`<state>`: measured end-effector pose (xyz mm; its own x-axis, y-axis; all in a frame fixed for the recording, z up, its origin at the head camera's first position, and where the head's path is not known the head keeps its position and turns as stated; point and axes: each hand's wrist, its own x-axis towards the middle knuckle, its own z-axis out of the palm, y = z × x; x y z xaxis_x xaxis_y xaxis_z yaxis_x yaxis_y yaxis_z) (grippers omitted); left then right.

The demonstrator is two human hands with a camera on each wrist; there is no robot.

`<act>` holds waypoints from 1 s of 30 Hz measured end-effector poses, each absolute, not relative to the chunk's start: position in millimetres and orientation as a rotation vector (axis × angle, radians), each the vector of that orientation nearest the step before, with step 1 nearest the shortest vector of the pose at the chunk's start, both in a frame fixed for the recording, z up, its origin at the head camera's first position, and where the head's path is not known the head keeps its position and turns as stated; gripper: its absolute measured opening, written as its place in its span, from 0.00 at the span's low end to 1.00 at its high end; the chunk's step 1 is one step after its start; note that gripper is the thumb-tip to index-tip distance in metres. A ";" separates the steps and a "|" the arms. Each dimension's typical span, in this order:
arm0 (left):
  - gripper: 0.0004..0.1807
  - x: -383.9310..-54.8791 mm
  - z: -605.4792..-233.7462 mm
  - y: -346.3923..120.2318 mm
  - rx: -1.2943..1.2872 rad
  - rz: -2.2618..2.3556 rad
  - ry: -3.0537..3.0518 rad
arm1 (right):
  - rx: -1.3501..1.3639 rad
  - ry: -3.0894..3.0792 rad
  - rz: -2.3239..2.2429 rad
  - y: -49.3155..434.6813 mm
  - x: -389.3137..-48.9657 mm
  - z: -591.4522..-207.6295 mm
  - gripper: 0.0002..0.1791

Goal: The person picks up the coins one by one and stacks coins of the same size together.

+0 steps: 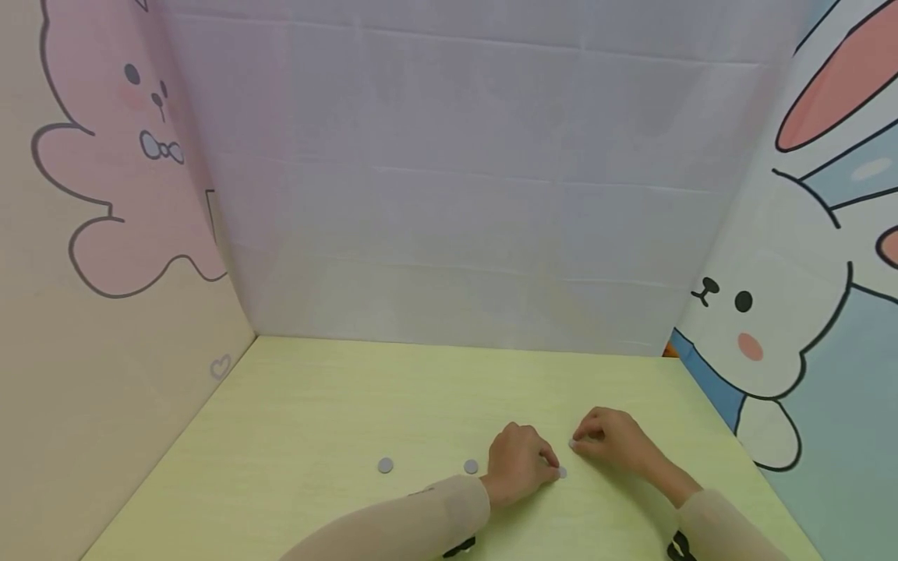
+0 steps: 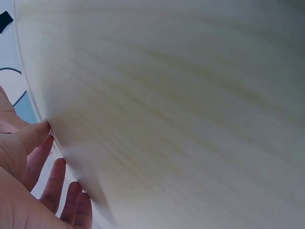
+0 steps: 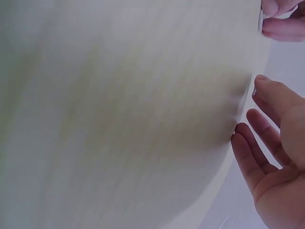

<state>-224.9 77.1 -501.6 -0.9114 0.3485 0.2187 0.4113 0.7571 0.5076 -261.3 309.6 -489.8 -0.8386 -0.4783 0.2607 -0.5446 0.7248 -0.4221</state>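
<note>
My left hand (image 1: 517, 466) is low over the table, its thumb and index finger pinching the edge of a small round grey disc (image 1: 563, 472). In the left wrist view, that hand's thumb and fingers (image 2: 56, 183) reach down to the tabletop. To its right, my right hand (image 1: 617, 444) pinches another small disc (image 1: 571, 442), of which only a sliver shows, between thumb and index finger. The right wrist view has this hand (image 3: 281, 148) close to the table surface. Two more grey discs, one on the left (image 1: 385, 465) and one nearer the left hand (image 1: 471, 467), lie flat.
The pale yellow-green table (image 1: 316, 405) meets a plain whitish back sheet (image 1: 449, 195). At the left stands a side panel with a pink cartoon animal (image 1: 140, 195); at the right, one with a white rabbit (image 1: 779, 327).
</note>
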 end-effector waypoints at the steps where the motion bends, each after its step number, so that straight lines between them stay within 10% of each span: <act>1: 0.07 -225.3 -502.6 77.4 -0.618 -0.861 -2.836 | 0.845 -2.790 0.756 308.4 -258.6 -489.4 0.03; 30: 0.07 -225.8 -506.9 77.8 -0.633 -0.838 -2.801 | 1.008 -2.681 0.847 291.1 -224.9 -494.8 0.03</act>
